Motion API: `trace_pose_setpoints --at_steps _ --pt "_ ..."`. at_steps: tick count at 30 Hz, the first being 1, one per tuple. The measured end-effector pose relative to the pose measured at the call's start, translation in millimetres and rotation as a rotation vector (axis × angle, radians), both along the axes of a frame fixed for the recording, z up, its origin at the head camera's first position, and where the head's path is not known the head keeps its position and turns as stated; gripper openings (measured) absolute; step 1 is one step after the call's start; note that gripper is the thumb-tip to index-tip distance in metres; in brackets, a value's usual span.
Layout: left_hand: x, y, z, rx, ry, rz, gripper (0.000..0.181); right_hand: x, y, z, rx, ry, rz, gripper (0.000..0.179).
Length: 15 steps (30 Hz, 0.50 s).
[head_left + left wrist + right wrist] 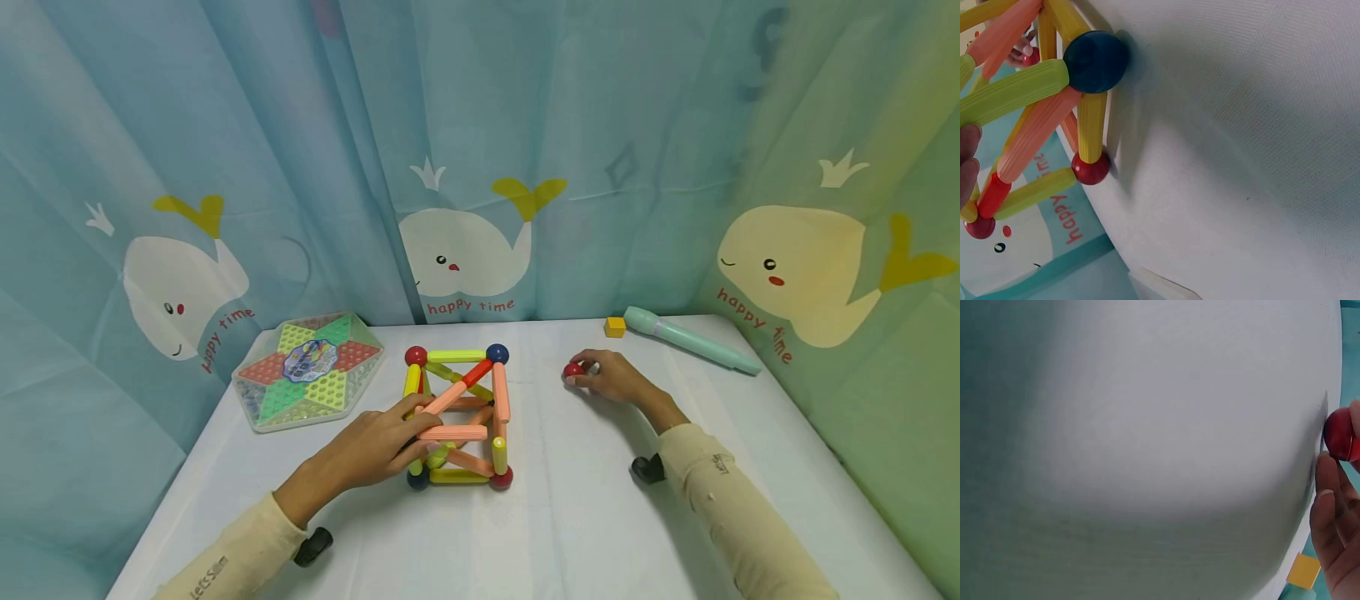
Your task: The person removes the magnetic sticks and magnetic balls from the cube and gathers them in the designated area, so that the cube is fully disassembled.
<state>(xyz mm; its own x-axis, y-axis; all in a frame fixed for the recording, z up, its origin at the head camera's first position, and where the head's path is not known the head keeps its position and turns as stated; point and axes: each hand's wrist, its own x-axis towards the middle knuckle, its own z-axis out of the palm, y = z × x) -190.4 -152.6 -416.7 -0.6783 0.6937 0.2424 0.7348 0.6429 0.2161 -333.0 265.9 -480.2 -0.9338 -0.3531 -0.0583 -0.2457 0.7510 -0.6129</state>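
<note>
A boxy frame of magnetic building sticks and balls (458, 476) stands at the middle of the table, its sticks yellow, salmon and red. Red and blue balls sit at its corners, among them a blue ball (1096, 61) close up in the left wrist view. My left hand (386, 442) grips the frame's near left upper part, fingers over the salmon sticks (454, 432). Its fingertips (967, 153) show at the left edge of the left wrist view. Off to the right of the frame, my right hand (617, 379) pinches a red ball (1339, 434) between thumb and fingers, low over the table.
A star-patterned Chinese checkers board (309, 371) lies at the back left of the white table (570, 533). At the back right are a small yellow cube (615, 327) and a mint-green pen-shaped thing (690, 340). A whale-print curtain (465, 125) encloses the table's far sides.
</note>
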Motion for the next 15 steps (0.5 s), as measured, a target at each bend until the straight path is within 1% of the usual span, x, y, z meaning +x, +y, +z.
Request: trace_pose_setpoints --at_steps 3,9,15 --pt "-0.6 0.3 -0.9 0.002 0.025 -0.009 0.028 -0.6 0.0 0.3 0.011 -0.002 -0.022 0.042" --pt "-1.0 0.4 -1.6 0.003 0.067 -0.027 0.029 -2.1 1.2 0.8 0.042 -0.016 -0.014 0.046" --pt "-1.0 -0.3 -1.2 -0.009 0.077 -0.035 0.03 -1.9 0.8 0.5 0.049 -0.017 -0.016 0.048"
